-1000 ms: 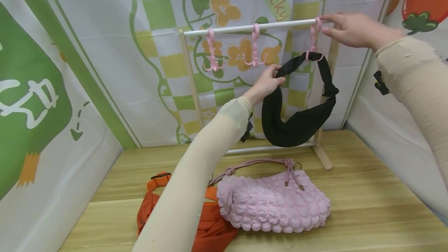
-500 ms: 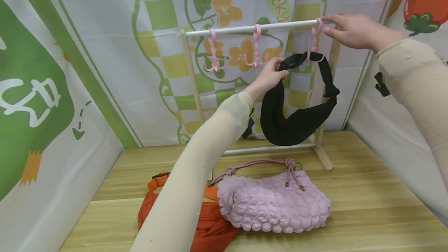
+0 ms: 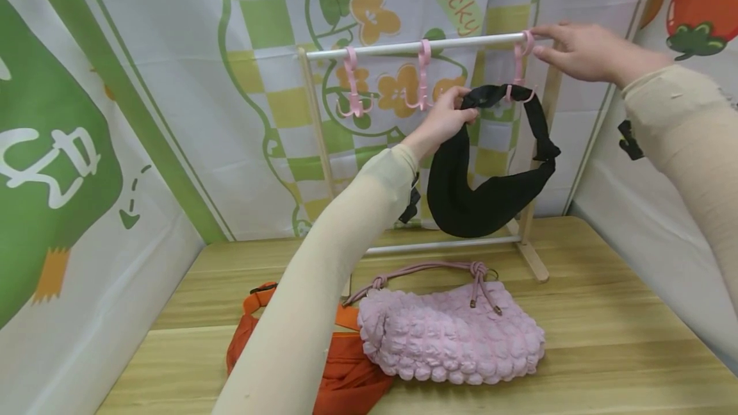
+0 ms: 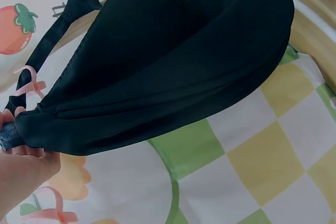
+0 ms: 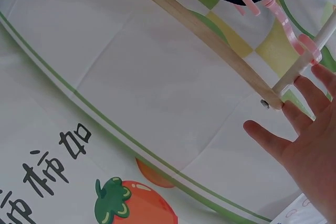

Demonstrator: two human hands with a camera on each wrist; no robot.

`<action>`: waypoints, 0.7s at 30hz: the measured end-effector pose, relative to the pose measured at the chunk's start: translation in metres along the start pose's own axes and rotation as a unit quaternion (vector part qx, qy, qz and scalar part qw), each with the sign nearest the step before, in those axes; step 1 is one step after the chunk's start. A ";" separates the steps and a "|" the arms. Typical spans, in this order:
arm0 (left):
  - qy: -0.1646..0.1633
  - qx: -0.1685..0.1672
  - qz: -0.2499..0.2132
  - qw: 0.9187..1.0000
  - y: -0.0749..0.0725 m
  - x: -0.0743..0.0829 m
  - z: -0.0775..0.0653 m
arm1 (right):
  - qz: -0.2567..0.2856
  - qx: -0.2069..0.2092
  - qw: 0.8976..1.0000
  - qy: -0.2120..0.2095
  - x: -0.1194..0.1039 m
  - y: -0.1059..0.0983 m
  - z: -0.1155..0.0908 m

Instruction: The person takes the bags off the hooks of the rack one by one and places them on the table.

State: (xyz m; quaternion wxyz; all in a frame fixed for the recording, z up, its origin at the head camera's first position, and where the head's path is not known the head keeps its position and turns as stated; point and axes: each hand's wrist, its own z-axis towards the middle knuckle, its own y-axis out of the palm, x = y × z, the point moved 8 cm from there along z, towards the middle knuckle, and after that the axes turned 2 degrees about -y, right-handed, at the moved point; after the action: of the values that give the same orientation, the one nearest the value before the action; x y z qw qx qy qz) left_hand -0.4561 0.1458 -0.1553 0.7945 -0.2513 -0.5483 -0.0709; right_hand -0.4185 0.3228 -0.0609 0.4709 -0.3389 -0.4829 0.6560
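A black shoulder bag (image 3: 469, 210) hangs in the head view with its strap over the right pink hook (image 3: 518, 68). My left hand (image 3: 441, 122) pinches the left part of its strap, close to where the bag's body begins. In the left wrist view the bag body (image 4: 173, 66) spreads out beyond the left hand (image 4: 26, 177). My right hand (image 3: 596, 51) rests at the right end of the white rail (image 3: 473, 41), beside the top of that hook. Its fingers look extended in the right wrist view, near the wooden post (image 5: 231, 59).
Two more pink hooks (image 3: 423, 75) hang along the rail to the left. On the wooden table (image 3: 599, 338) lie a pink puffy bag (image 3: 452, 335) and an orange bag (image 3: 354, 370), partly behind my left forearm. Printed cloth walls surround the table.
My left hand has shifted slightly up and right with the strap, and the bag's lower edge has risen a little. The right hand stays at the rail end.
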 end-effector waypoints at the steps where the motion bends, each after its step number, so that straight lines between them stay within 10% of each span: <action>1: 0.001 0.000 0.000 1.000 0.000 0.002 0.000 | -0.001 0.000 1.000 0.000 0.000 0.000 0.000; 21: 0.031 0.005 -0.046 0.998 -0.004 0.023 0.004 | 0.000 -0.001 1.000 0.002 -0.001 0.001 0.000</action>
State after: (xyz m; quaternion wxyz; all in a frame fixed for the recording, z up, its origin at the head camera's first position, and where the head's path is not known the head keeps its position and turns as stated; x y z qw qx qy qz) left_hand -0.4519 0.1482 -0.1323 0.8082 -0.2193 -0.5349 -0.1117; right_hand -0.4181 0.3215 -0.0616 0.4714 -0.3406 -0.4829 0.6547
